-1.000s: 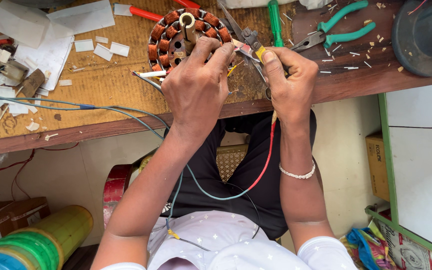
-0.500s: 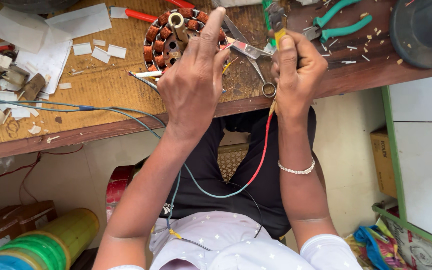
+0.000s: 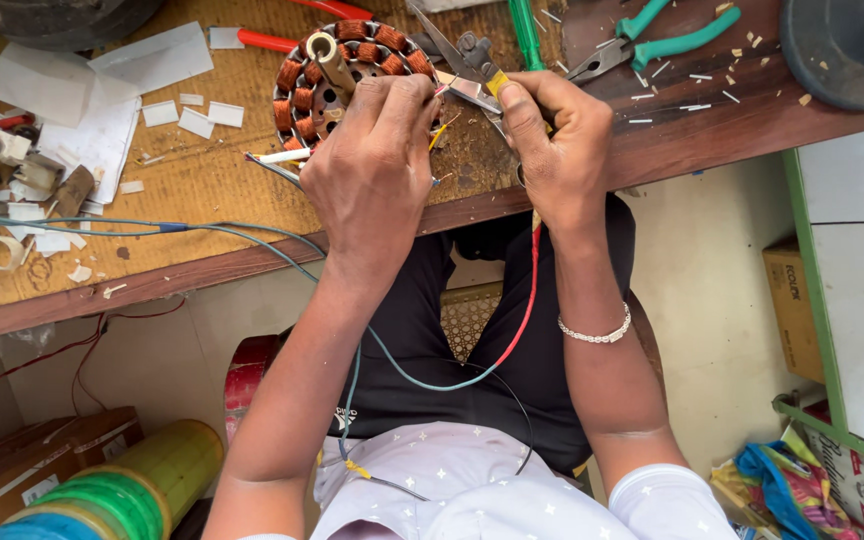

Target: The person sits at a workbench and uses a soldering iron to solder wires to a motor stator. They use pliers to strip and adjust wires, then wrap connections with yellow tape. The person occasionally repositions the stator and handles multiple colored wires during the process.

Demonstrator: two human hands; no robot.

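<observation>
I see my left hand (image 3: 372, 170) lying over the round stator (image 3: 342, 75) with its copper-wound coils, which sits on the counter (image 3: 202, 190) close to the near edge, about midway along it. The left fingers (image 3: 407, 100) are curled together and pinch thin wires at the stator's right rim. My right hand (image 3: 557, 150) is just beside it, fingers closed around the scissors (image 3: 462, 65), whose blades are parted and point toward the far edge, touching the stator's right side. A red wire (image 3: 527, 300) hangs from under the right hand over the near edge, and a blue-grey wire (image 3: 202, 230) runs along the counter from the left end and drops past my left forearm. Green-handled pliers (image 3: 667, 40) lie toward the far right corner, well apart from the hands, with a green screwdriver (image 3: 525, 30) between them and the scissors. White paper scraps (image 3: 192, 115) lie left of the stator. A bracelet (image 3: 597, 333) circles my right wrist.
</observation>
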